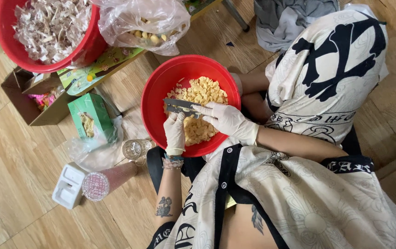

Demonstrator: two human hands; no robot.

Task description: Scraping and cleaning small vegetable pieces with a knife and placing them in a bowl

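- A round red plastic bowl (157, 87) sits on the person's lap and serves as the landmark; its smooth inner wall shows on the left, while pale yellow peeled pieces (203, 93), small and irregular, pile against its right side.
- The right hand (225, 119), in a thin white glove, is closed around a flat grey metal blade (178, 104) held level over the middle of the bowl.
- The left hand (175, 133), also gloved, is curled narrow just under the blade; whatever small piece it pinches is hidden by the fingers, so I cannot tell what it holds.
- A beaded bracelet (172, 160) circles the left wrist at the bowl's near rim.
- Up and left of the bowl, a second red tub (9, 46) holds papery, flaky skins (50, 25); its top is cut off by the frame.
- Above the bowl, a crinkled clear plastic bag (133, 18) blurs the yellowish lumps inside.
- Left of the bowl stand a green carton (89, 110), an open brown cardboard box (20, 87) and a cut-glass tumbler (135, 149).
- Below-left lie a pinkish ribbed tube (108, 180) and a white plastic block (69, 185).
- Everything rests on a light wood-plank floor (18, 157); grey cloth (290, 18) lies crumpled above-right.
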